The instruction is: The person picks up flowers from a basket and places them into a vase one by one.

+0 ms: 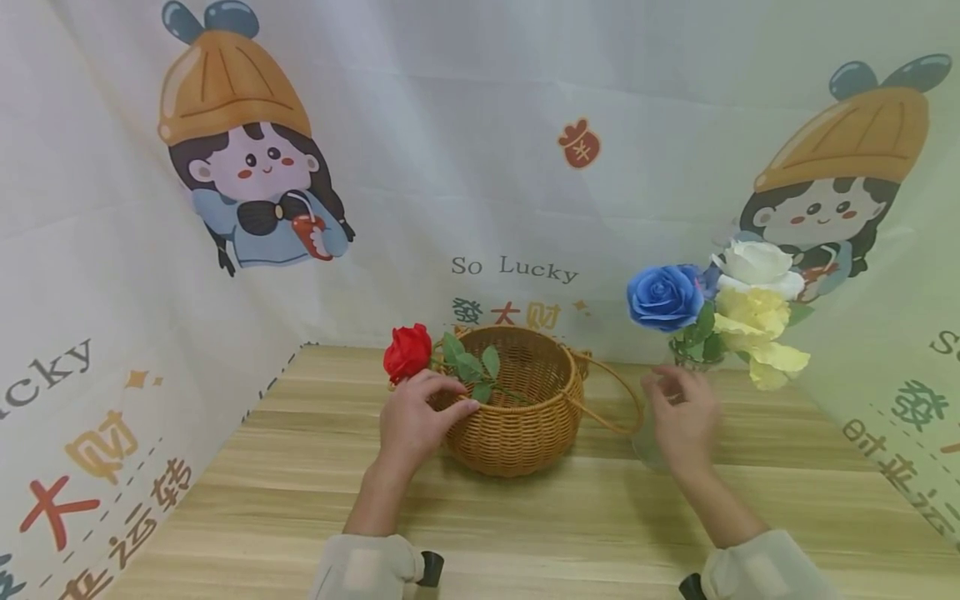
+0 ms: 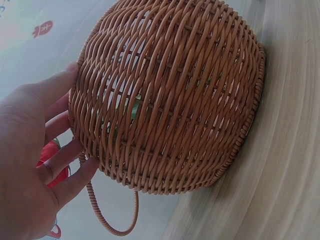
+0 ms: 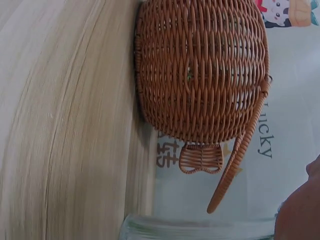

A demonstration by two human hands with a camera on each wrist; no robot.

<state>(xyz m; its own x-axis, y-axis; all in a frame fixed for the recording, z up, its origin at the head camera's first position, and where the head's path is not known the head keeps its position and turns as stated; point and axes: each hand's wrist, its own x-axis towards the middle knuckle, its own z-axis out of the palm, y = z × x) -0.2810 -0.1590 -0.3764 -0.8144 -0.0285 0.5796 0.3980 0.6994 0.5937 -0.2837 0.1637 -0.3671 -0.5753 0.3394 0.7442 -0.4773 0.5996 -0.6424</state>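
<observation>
A round brown wicker basket (image 1: 517, 442) stands on the table, its looped handle (image 1: 626, 387) hanging down on the right. My left hand (image 1: 416, 421) holds the basket's left rim, with thumb and fingers at the edge, as the left wrist view (image 2: 30, 125) also shows. Across the basket lies a red rose (image 1: 407, 352); its bloom juts past the left rim and its leafy stem (image 1: 468, 367) is inside. Slightly blurred, my right hand (image 1: 684, 421) hovers between the handle and a clear glass vase (image 1: 648, 446), fingers loosely bent, nothing visible in them.
The vase bears a blue rose (image 1: 663, 297), a white rose (image 1: 757, 265) and yellow blooms (image 1: 753, 317); my right hand partly hides it. A printed cloth (image 1: 465, 167) hangs behind and beside the wooden table (image 1: 300, 467).
</observation>
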